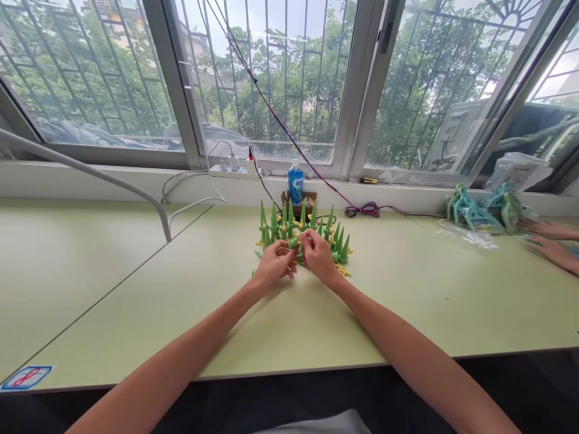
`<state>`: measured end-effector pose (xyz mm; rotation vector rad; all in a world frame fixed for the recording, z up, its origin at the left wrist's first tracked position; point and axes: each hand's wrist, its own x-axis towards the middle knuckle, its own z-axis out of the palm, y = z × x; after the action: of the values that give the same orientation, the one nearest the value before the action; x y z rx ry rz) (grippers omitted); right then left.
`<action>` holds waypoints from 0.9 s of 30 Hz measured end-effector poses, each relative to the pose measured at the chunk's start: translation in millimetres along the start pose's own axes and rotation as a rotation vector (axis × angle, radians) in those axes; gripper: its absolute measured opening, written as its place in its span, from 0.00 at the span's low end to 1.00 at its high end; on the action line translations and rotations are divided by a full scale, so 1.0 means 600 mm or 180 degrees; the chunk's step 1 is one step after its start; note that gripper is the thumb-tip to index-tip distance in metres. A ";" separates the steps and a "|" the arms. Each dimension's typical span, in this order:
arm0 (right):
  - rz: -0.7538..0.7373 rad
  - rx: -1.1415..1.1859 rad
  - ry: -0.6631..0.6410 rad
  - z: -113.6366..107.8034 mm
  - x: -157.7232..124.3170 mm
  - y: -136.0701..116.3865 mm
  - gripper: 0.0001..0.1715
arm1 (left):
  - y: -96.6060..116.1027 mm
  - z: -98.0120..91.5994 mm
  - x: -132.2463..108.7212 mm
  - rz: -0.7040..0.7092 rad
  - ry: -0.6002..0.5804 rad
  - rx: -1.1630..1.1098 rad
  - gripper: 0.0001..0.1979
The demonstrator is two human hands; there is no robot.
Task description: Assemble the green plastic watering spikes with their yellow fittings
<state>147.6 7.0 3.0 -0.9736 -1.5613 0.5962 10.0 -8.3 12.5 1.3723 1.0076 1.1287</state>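
Note:
In front of me, my left hand [275, 263] is closed on a green plastic cap [294, 243], gripped between thumb and fingers. My right hand [318, 258] meets it from the other side, its fingertips pinched on a small yellow valve piece [300, 242] at the end of the cap. Fingers partly cover both parts. Just behind my hands stands a cluster of green plant watering spikes [344, 249], points up, with yellow valves at their sides. A few loose yellow valve pieces [342, 271] lie by my right wrist.
A bottle of blue liquid [295, 184] and a small brown box [310, 199] stand behind the spikes. Coiled red and blue wires [363, 210] lie further right. Another person's hands [549, 241] rest near teal plastic items [477, 208]. A grey cable [136, 188] arches at left.

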 end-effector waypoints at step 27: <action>-0.0374 -0.0372 -0.0156 0.001 -0.003 0.002 0.15 | 0.014 -0.005 0.000 -0.0906 -0.0367 -0.0784 0.16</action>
<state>147.3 6.2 1.0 -0.9529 -1.6998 0.4537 6.9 -8.4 20.6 1.0478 0.9139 0.9161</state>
